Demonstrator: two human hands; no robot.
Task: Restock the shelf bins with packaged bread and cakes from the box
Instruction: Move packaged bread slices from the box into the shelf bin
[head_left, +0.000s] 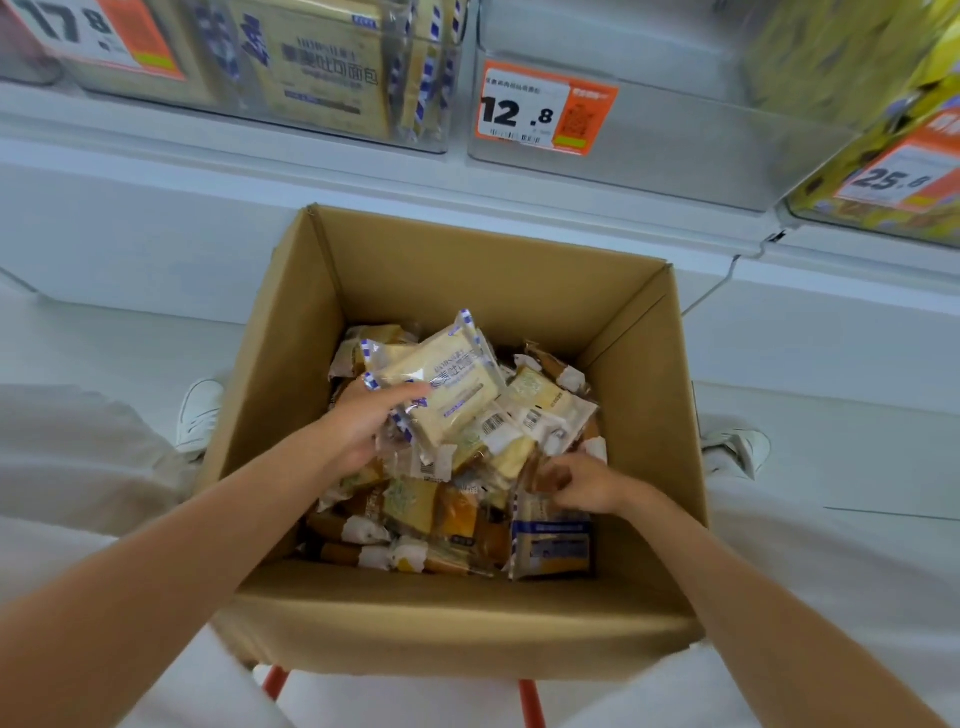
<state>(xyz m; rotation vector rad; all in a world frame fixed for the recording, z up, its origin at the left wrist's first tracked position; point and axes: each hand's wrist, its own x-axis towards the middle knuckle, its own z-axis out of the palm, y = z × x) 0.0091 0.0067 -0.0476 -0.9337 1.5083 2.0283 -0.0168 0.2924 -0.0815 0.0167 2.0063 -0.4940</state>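
Hidden: I see only the top layer of wrapped cakes (415, 519) in the cardboard box (457, 280); the bin labels at the frame edges are blurred and cut off.
Left hand: my left hand (358, 423) reaches in and grips a toast bread packet (449, 395), thumb on top, fingers hidden underneath.
Right hand: my right hand (582, 483) is curled into the wrappers at the pile's right; I cannot tell what it holds.
Packet axis: printed face up, long axis running from near left to far right, toward the shelf bin (322, 78).
Where: on top of the pile, inside the box.
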